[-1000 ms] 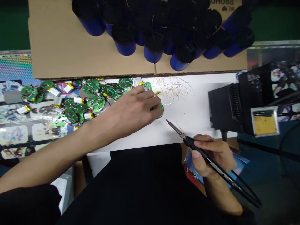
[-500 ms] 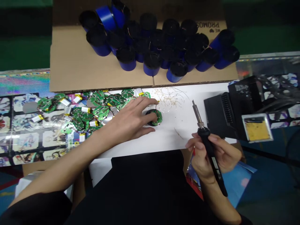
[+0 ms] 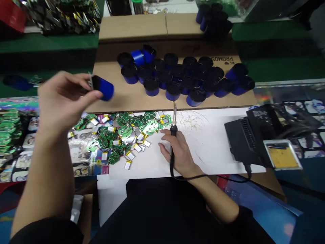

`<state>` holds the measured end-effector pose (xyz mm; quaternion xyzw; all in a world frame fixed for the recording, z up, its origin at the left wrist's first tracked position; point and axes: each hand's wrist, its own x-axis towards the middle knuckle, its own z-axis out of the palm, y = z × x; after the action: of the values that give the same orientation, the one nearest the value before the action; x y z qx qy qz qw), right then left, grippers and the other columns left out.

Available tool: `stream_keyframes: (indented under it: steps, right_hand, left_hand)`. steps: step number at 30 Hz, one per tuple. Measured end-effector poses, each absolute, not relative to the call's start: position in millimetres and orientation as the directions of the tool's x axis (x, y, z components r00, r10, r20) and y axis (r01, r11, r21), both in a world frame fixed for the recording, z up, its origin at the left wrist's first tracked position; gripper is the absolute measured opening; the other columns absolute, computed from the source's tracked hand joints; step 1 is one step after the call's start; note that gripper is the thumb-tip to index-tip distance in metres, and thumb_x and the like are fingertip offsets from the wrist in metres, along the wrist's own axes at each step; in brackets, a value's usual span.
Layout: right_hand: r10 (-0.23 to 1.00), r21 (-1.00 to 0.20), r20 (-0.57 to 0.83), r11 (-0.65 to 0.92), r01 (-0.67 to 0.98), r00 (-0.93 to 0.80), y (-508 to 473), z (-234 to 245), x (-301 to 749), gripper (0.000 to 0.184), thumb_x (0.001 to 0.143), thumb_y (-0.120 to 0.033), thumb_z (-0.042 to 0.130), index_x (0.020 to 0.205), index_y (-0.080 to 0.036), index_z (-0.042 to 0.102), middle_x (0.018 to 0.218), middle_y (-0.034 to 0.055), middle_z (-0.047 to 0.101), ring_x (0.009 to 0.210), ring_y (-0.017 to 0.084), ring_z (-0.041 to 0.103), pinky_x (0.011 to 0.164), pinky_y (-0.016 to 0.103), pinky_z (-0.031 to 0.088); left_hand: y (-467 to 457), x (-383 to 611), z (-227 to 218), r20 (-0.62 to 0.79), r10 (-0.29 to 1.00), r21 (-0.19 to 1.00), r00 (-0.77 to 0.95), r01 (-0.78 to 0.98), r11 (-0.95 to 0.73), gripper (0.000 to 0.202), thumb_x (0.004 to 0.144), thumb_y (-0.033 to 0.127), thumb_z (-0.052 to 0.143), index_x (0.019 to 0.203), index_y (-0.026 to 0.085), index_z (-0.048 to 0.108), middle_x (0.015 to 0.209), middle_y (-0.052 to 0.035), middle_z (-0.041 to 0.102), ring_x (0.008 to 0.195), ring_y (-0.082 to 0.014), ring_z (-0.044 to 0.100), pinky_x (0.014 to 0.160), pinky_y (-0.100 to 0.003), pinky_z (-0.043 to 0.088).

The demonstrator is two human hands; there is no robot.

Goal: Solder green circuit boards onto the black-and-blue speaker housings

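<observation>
My left hand (image 3: 63, 98) is raised at the left, its thumb and fingers closed on a blue cylinder (image 3: 106, 89) with a dark end. The cylinder lies tilted on its side, and a bit of something pale shows at its end by my fingers. In my right hand (image 3: 181, 154) is a soldering iron (image 3: 173, 135), its tip pointing away from me over the far edge of the white sheet (image 3: 208, 142). Green circuit boards (image 3: 125, 130) with small silver batteries (image 3: 137, 147) lie piled left of that hand.
Several blue cylinders (image 3: 173, 90) with black tops stand on cardboard (image 3: 106, 101) behind. A black soldering station (image 3: 238, 142) and a tray with a yellow sponge (image 3: 283, 157) are on the right. More boards (image 3: 10, 132) are stacked far left. The iron's cable (image 3: 215, 175) crosses my right forearm.
My left hand has left the board on the white sheet and now holds a blue cylinder up at the left. My right hand has moved left with the soldering iron. The view has shifted.
</observation>
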<state>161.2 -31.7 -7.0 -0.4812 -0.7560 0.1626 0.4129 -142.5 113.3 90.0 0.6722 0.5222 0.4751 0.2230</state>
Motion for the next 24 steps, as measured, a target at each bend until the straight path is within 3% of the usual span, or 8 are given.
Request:
stream_keyframes:
  steps: [3,6,9,12,15,17,20,24]
  right_hand:
    - [0.875,-0.542,0.401,0.466,0.700,-0.271,-5.4,-6.7,146.2,0.024,0.101,-0.021,0.068,0.123,-0.025,0.061,0.135,0.0127,0.075,0.118,0.034,0.065,0.094,0.050,0.056]
    - [0.898,-0.455,0.322,0.424,0.783,-0.300,11.0,-4.5,137.0,0.024,0.101,-0.031,0.069,0.123,-0.023,0.063,0.127,0.0152,0.074,0.122,0.038,0.059,0.093,0.051,0.051]
    - [0.899,-0.403,0.321,0.414,0.816,-0.298,17.0,-5.9,134.1,0.018,0.101,-0.031,0.069,0.117,-0.023,0.065,0.117,0.0150,0.075,0.117,0.037,0.061,0.092,0.050,0.050]
    - [0.862,-0.430,0.409,0.472,0.770,-0.300,16.9,-9.8,136.6,0.016,0.101,-0.025,0.067,0.116,-0.024,0.062,0.120,0.0137,0.075,0.122,0.035,0.064,0.100,0.052,0.051]
    - [0.783,-0.475,0.552,0.577,0.664,-0.286,12.8,-10.6,143.0,0.023,0.098,-0.019,0.068,0.117,-0.025,0.058,0.125,0.0132,0.075,0.125,0.032,0.069,0.108,0.056,0.054]
    - [0.742,-0.515,0.620,0.630,0.582,-0.255,7.4,-8.1,148.9,0.029,0.096,-0.017,0.069,0.120,-0.026,0.055,0.130,0.0143,0.074,0.125,0.030,0.072,0.108,0.056,0.058]
    - [0.740,-0.590,0.643,0.642,0.490,-0.197,-4.0,-0.8,159.6,0.040,0.092,-0.016,0.073,0.124,-0.027,0.052,0.135,0.0172,0.072,0.125,0.028,0.074,0.099,0.051,0.066]
    - [0.729,-0.608,0.668,0.652,0.452,-0.153,-20.9,10.1,177.8,0.049,0.087,-0.011,0.076,0.127,-0.025,0.052,0.134,0.0191,0.073,0.121,0.029,0.077,0.093,0.049,0.070]
  left_hand:
    - [166.2,-193.2,81.0,0.363,0.918,0.737,-0.159,0.651,-0.179,0.052,0.070,0.056,0.098,0.085,0.019,0.064,0.103,0.0023,0.075,0.106,-0.0195,0.066,0.114,-0.049,0.055]
    - [209.3,-232.9,60.0,0.320,0.859,0.649,-0.400,0.753,0.109,0.045,0.067,0.040,0.098,0.079,0.017,0.061,0.083,0.0047,0.064,0.079,-0.0119,0.051,0.105,-0.051,0.057]
    - [227.5,-252.4,43.2,0.224,0.871,0.603,-0.438,0.764,0.229,0.042,0.068,0.035,0.096,0.080,0.016,0.060,0.078,0.0055,0.052,0.076,-0.0114,0.043,0.108,-0.055,0.052]
    - [221.3,-246.9,40.0,0.268,0.885,0.616,-0.380,0.774,0.146,0.049,0.069,0.046,0.095,0.089,0.017,0.061,0.088,0.0029,0.050,0.097,-0.0175,0.050,0.114,-0.053,0.044]
    - [206.3,-216.7,44.2,0.402,0.887,0.618,-0.225,0.782,-0.082,0.051,0.083,0.059,0.085,0.103,0.019,0.062,0.107,0.0012,0.052,0.121,-0.0214,0.050,0.111,-0.046,0.043]
    - [199.0,-186.1,45.2,0.397,0.915,0.643,-0.066,0.732,-0.226,0.054,0.089,0.066,0.078,0.113,0.020,0.062,0.117,0.0005,0.057,0.118,-0.0204,0.055,0.100,-0.041,0.049]
    - [197.5,-137.1,40.9,0.276,0.942,0.655,0.192,0.680,-0.331,0.065,0.086,0.070,0.078,0.124,0.021,0.061,0.130,-0.0061,0.063,0.118,-0.0255,0.061,0.094,-0.039,0.053]
    - [208.0,-99.1,34.2,0.256,0.955,0.638,0.153,0.716,-0.285,0.047,0.081,0.054,0.083,0.106,0.021,0.060,0.116,-0.0091,0.070,0.110,-0.0289,0.066,0.099,-0.042,0.052]
